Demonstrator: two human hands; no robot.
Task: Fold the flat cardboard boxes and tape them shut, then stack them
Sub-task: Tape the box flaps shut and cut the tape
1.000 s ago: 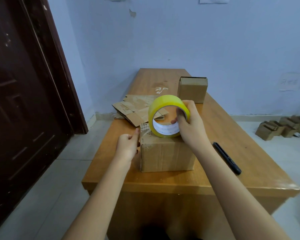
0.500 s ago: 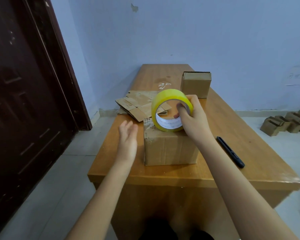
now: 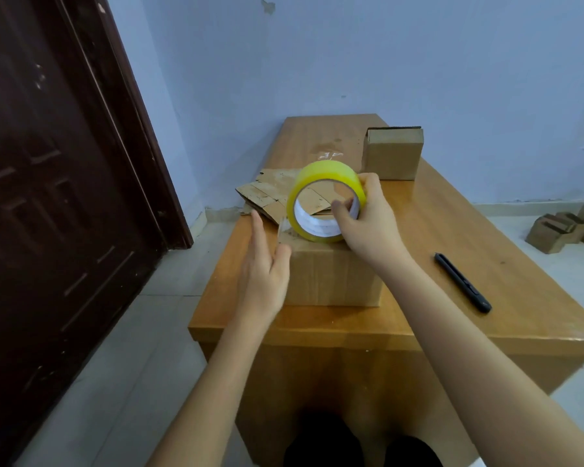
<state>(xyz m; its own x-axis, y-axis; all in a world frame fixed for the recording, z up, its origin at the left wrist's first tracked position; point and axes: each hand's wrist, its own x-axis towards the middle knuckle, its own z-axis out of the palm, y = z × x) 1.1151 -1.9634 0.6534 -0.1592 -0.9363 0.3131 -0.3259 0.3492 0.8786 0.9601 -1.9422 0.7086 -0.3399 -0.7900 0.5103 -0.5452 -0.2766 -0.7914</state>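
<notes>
A folded cardboard box (image 3: 334, 278) stands near the front edge of the wooden table (image 3: 418, 224). My right hand (image 3: 368, 220) grips a yellow tape roll (image 3: 324, 183) upright on the box's top, fingers through its core. A clear strip of tape runs from the roll down to the box's top left edge. My left hand (image 3: 263, 264) lies flat with straight fingers against the box's left side. Behind the roll lies a pile of flat cardboard boxes (image 3: 270, 193). A second folded box (image 3: 393, 153) stands at the far right of the table.
A black utility knife (image 3: 462, 283) lies on the table to the right of the near box. A dark wooden door (image 3: 58, 197) fills the left side. Several small cardboard boxes (image 3: 567, 227) sit on the floor at the right, by the wall.
My left hand opened from a pinch at the box's top left corner and now lies flat along its left side. The right hand kept the roll on the box top.
</notes>
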